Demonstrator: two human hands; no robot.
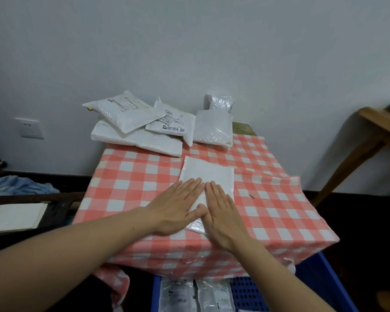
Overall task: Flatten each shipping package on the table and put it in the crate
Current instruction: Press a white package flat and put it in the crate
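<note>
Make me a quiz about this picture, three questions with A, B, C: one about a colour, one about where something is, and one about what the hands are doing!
1. What colours is the tablecloth?
A. Blue and white. B. Green and yellow. C. Red and white.

2. Where is the blue crate?
A. On top of the tablecloth. B. Down below its near edge. C. Up against the back wall.

3. How are the left hand and right hand on the white package?
A. Flat, fingers straight, pressing. B. Curled into fists. C. Lifting it high.

Answers:
1 C, its checks are red and white.
2 B, the crate shows under the near edge.
3 A, both palms lie flat on the package.
</note>
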